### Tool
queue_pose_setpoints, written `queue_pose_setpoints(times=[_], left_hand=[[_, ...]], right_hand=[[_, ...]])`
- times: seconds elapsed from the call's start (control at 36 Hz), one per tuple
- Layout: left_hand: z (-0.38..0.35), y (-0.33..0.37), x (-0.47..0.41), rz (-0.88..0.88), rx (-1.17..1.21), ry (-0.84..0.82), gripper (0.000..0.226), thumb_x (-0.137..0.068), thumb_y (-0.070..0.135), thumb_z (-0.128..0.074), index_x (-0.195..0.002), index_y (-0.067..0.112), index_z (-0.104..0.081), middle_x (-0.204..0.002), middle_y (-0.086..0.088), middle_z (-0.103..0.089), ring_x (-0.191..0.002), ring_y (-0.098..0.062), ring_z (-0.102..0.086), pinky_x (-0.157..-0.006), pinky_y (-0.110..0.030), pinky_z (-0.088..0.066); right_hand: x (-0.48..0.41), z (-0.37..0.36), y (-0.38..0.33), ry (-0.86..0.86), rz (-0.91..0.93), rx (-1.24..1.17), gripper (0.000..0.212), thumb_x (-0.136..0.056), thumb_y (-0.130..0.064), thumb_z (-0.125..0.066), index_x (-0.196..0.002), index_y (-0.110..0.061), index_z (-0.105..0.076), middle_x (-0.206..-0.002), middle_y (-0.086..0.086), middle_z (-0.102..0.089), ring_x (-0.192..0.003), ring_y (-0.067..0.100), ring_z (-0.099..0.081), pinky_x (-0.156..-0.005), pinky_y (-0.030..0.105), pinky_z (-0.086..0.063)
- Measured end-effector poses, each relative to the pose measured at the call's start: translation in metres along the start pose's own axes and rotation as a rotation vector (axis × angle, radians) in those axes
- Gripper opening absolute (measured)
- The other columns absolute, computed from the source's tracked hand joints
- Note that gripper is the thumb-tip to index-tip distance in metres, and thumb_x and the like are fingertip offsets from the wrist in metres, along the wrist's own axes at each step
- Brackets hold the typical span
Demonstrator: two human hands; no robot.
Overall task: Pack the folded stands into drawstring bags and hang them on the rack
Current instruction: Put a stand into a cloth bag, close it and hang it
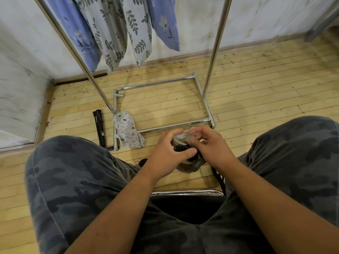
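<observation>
A pale wooden floor [256, 74] met a scuffed white wall [201, 19], and a chrome rack [216, 44] stood on the boards in front of a seated person in camouflage trousers [73, 180]. Four filled bags hung from the top of the rack: a blue floral bag [73, 30] on the left, two leaf-print bags [110, 33] in the middle and a second blue bag [165, 21] on the right. The front edge of a dark chair seat [187, 204] showed between the knees.

Both hands met above the floor, just in front of the rack's near base bar. The left hand [168, 153] curled round the mouth of a grey drawstring bag [181, 137], its thumb pressed across the gathered cloth. The right hand [211, 149] pinched the bag's far rim between forefinger and thumb. A black folded stand [181, 148] sat dark inside the opening, only partly visible between the fingers, and the bag's body sagged below the hands.

A white printed bag [128, 131] lay against the rack's left foot. Just beside it, to the left, another black folded stand [100, 127] lay flat on the boards.
</observation>
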State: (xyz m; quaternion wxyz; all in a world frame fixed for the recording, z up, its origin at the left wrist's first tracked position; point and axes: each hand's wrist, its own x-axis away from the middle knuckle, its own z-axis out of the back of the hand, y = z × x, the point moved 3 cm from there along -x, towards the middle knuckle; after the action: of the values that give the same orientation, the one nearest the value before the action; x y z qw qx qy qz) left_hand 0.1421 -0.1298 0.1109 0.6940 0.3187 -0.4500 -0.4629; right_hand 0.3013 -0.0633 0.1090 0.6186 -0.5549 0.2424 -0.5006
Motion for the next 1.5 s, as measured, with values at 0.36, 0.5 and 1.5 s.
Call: queue_pose_setpoints(times=[0.36,0.5,1.5], left_hand=[[0.025,-0.008,-0.008,0.085,0.22,0.209,0.045,-0.087,0.041,-0.08,-0.128,0.045,-0.062,-0.136,0.015,-0.054,-0.122,-0.007,-0.057,-0.093,-0.022,-0.053],[0.028,-0.004,-0.007,0.062,0.208,0.23,0.041,-0.093,0.033,-0.076,-0.131,0.035,-0.062,-0.135,0.013,-0.051,-0.103,0.012,-0.051,-0.067,0.005,-0.042],[0.035,-0.01,-0.008,0.089,0.371,0.362,0.022,-0.089,0.033,-0.08,-0.109,0.039,-0.073,-0.119,0.02,-0.068,-0.115,-0.005,-0.065,-0.099,-0.027,-0.053]], right_hand=[[-0.002,0.004,0.004,0.052,-0.072,0.371,0.028,-0.094,-0.018,-0.073,-0.115,-0.034,-0.063,-0.092,-0.005,-0.065,-0.074,0.008,-0.064,-0.049,0.015,-0.048],[-0.007,0.007,0.016,0.091,-0.202,0.608,0.055,-0.089,0.009,-0.062,-0.137,-0.018,-0.06,-0.112,0.008,-0.068,-0.088,0.018,-0.065,-0.069,0.026,-0.054],[-0.013,0.019,0.039,0.098,-0.418,0.175,0.019,-0.09,-0.007,-0.076,-0.104,-0.02,-0.074,-0.097,0.003,-0.072,-0.084,0.018,-0.07,-0.066,0.029,-0.061]])
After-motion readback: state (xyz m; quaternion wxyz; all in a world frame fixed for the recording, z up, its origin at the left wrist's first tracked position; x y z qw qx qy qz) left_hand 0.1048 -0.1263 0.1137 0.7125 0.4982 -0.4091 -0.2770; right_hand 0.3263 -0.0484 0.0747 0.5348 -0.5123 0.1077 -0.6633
